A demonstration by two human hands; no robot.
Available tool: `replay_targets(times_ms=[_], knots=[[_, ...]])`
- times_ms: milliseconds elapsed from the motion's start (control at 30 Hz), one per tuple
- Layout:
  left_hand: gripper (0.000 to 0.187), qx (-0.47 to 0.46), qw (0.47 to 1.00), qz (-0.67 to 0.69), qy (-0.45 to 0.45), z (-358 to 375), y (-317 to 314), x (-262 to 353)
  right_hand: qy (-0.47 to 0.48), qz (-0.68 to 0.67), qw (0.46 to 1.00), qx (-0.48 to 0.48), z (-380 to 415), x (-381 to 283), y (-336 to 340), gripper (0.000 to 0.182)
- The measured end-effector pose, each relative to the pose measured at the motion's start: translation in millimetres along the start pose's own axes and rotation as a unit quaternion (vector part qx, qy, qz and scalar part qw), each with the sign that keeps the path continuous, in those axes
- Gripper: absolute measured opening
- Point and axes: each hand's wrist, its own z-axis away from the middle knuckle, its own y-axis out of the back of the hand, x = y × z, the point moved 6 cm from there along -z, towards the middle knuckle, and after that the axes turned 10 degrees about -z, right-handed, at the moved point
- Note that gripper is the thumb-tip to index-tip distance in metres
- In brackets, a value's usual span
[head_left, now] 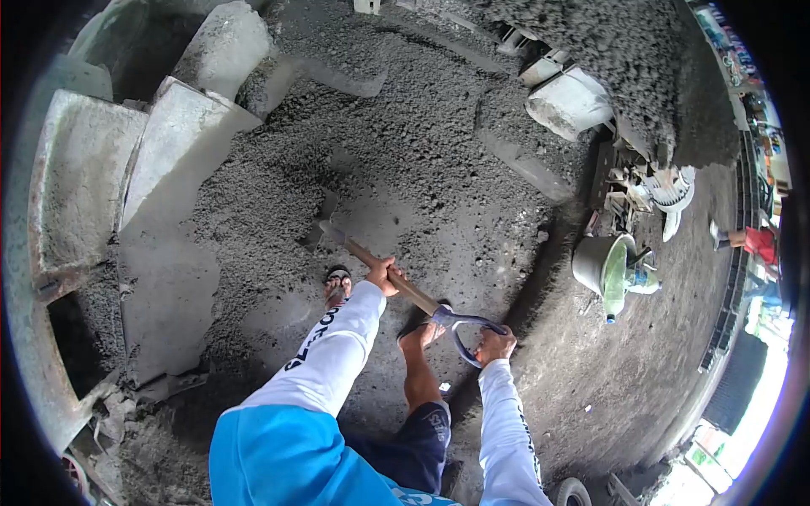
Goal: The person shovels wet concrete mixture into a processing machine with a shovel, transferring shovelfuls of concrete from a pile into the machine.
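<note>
Slanting across the middle of the head view is a shovel (415,295) with a wooden shaft and a bluish D-shaped handle. My left hand (384,277) is wrapped round the shaft partway down. Farther up, my right hand (496,346) grips the end of the D-handle. The shovel's blade points away from me, down at the grey gravelly mix (329,181); its tip is hard to make out against that mix. My feet, in sandals, stand on either side of the shaft's line.
Large grey curved slabs (89,177) lean at the left. A similar block (570,103) lies at the upper right, near a heap of gravel (591,34). To the right are a bucket (589,263), a green bottle (615,282) and a distant person in red (759,244). A tyre (572,492) lies below.
</note>
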Motion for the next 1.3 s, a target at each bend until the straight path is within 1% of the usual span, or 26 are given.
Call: replay_targets(times_ms=[33, 133, 167, 200, 233, 267, 300, 333, 367, 433, 500, 633, 700, 767, 833, 867, 933, 1000, 1033, 1067, 1133, 1167, 1200, 1233, 1267, 1300], knots=[[0.024, 0.015, 1.0, -0.005, 0.003, 4.3, 5.6, -9.2, -0.039, -0.012, 0.999, 0.014, 2.2, 7.4, 10.8, 0.006], [0.023, 0.054, 0.997, -0.047, -0.004, 19.9, 35.5, -40.9, -0.052, -0.046, 0.997, -0.018, -6.0, 56.1, 57.5, 0.008], [0.024, 0.051, 0.997, -0.037, -0.052, 32.2, 53.6, -47.7, -0.102, -0.087, 0.991, 0.002, 11.9, 64.7, 67.6, 0.007], [0.024, 0.034, 0.996, -0.04, -0.067, 63.3, 59.1, -54.9, -0.103, -0.1, 0.99, -0.017, -0.4, 112.4, 89.6, 0.007], [0.025, 0.103, 0.992, -0.051, -0.061, 64.7, 95.1, -59.5, -0.222, -0.223, 0.949, -0.002, 17.2, 138.0, 101.4, 0.007], [0.026, 0.127, 0.988, -0.057, -0.066, 83.2, 115.3, -63.0, -0.128, -0.171, 0.977, 0.003, 32.1, 149.6, 110.5, 0.009], [0.026, 0.169, 0.978, -0.107, -0.052, 110.3, 129.4, -65.5, -0.17, -0.169, 0.97, 0.028, 61.7, 156.3, 120.4, 0.01], [0.025, 0.157, 0.977, -0.126, -0.072, 137.5, 138.3, -67.2, -0.157, -0.121, 0.979, 0.041, 82.9, 166.7, 130.5, 0.012], [0.027, 0.133, 0.977, -0.16, -0.051, 138.9, 163.5, -69.8, -0.193, -0.166, 0.967, -0.005, 97.1, 184.9, 139.1, 0.015], [0.025, 0.205, 0.961, -0.179, -0.053, 188.3, 160.7, -75.8, -0.24, -0.149, 0.959, 0.01, 138.5, 183.1, 156.4, 0.014], [0.022, 0.252, 0.95, -0.16, -0.088, 267.8, 102.3, -85.7, -0.27, -0.2, 0.942, -0.004, 153.7, 181.8, 164.1, 0.017], [0.024, 0.002, 0.981, -0.125, -0.149, 324.0, 10.5, -67.6, -0.257, -0.227, 0.937, -0.071, 140.0, 164.5, 138.4, 0.012], [0.023, -0.023, 0.969, -0.118, -0.216, 387.0, -69.8, -55.1, -0.262, -0.252, 0.924, -0.116, 129.3, 143.6, 106.8, 0.013], [0.026, -0.058, 0.932, -0.221, -0.282, 440.5, -134.0, -34.3, -0.306, -0.239, 0.905, -0.174, 123.3, 122.9, 61.8, 0.013], [0.029, -0.076, 0.912, -0.269, -0.301, 448.5, -153.5, -8.1, -0.294, -0.213, 0.87, -0.333, 115.6, 117.3, 18.3, 0.016], [0.028, -0.068, 0.902, -0.279, -0.323, 454.1, -155.8, -1.5, -0.301, -0.228, 0.848, -0.372, 111.4, 115.8, 8.7, 0.017], [0.027, -0.082, 0.907, -0.258, -0.322, 437.7, -142.1, 2.8, -0.066, -0.283, 0.768, -0.571, 8.3, 180.3, 12.8, 0.012], [0.026, -0.103, 0.939, -0.195, -0.262, 404.9, -114.5, -7.0, -0.051, -0.184, 0.899, -0.395, -45.2, 211.3, 70.0, 0.01], [0.026, -0.107, 0.953, -0.166, -0.228, 390.7, -109.4, -20.1, -0.091, -0.183, 0.951, -0.23, -17.9, 166.7, 86.7, 0.005], [0.026, -0.094, 0.959, -0.141, -0.228, 368.0, -100.4, -23.6, -0.123, -0.189, 0.973, -0.055, 39.8, 92.5, 103.7, 0.008], [0.026, -0.057, 0.972, -0.087, -0.209, 343.9, -95.6, -36.1, 0.083, -0.191, 0.975, -0.082, 85.2, -34.0, 121.3, 0.013], [0.025, -0.073, 0.973, -0.058, -0.211, 344.6, -102.3, -35.4, 0.162, -0.125, 0.977, -0.061, 107.0, -87.7, 124.6, 0.012], [0.024, -0.086, 0.973, -0.025, -0.211, 348.5, -106.6, -32.9, 0.214, -0.07, 0.97, -0.094, 134.5, -141.8, 119.0, 0.014], [0.024, -0.1, 0.972, 0.01, -0.212, 353.9, -109.6, -26.6, 0.407, 0.07, 0.909, -0.059, 126.2, -167.5, 114.1, 0.014], [0.021, -0.092, 0.977, 0.064, -0.184, 359.7, -112.4, -14.3, 0.53, 0.082, 0.84, -0.082, 203.4, -240.2, 86.2, 0.013], [0.02, -0.115, 0.97, 0.091, -0.192, 369.6, -111.3, 3.6, 0.584, 0.108, 0.797, -0.114, 252.3, -278.3, 58.4, 0.012]])
